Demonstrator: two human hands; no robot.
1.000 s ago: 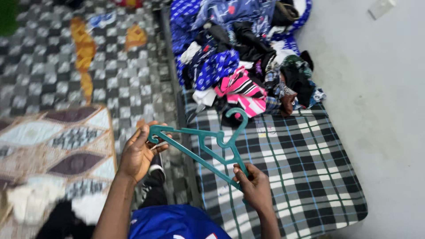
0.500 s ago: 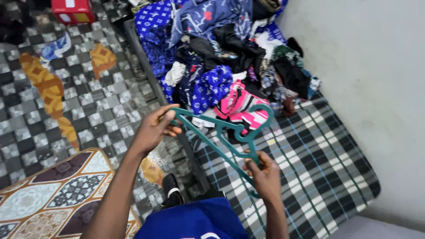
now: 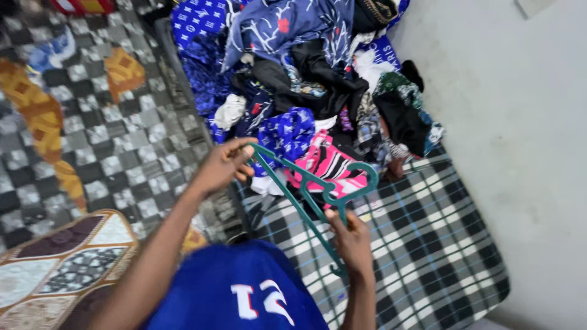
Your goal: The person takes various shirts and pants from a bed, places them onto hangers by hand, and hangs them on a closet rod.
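- Rug (image 3: 55, 263): patterned, lower left, on checked floor (image 3: 104, 140).
- Left hand (image 3: 223, 165): fingers curled, gripping one end of hanger.
- Hanger (image 3: 306, 189): teal plastic, held between both hands above mattress edge, hook toward clothes.
- Right hand (image 3: 351, 238): fingers closed on hanger's other arm.
- Clothes (image 3: 312, 79): mixed heap on plaid mattress (image 3: 428, 244).

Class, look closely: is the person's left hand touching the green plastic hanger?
Touching. The head view shows the left hand gripping one end of the green hanger, fingers curled over its bar.
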